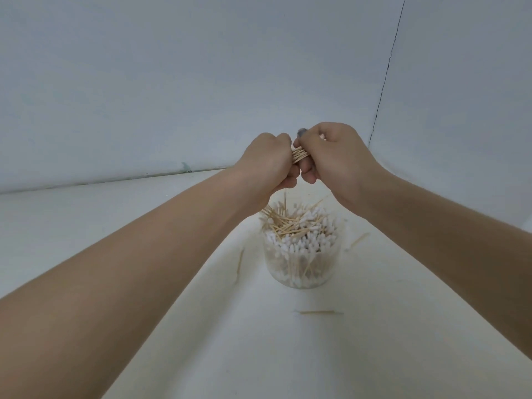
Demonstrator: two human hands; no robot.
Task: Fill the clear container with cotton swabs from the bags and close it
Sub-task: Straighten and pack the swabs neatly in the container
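A clear round container [302, 272] stands on the white table, packed with upright cotton swabs, with more swabs lying loosely across its open top [296, 223]. Above and behind it, my left hand [267, 165] and my right hand [331, 156] are closed together around a bundle of wooden-stemmed cotton swabs [299, 154]. Only a short stretch of the bundle's stems shows between the two fists. No lid and no bags are in view.
Loose swabs lie on the white table [316, 355]: one in front of the container [319, 312], one to its left [239, 264], one to its right [358, 240]. Pale walls close off the back and the right side.
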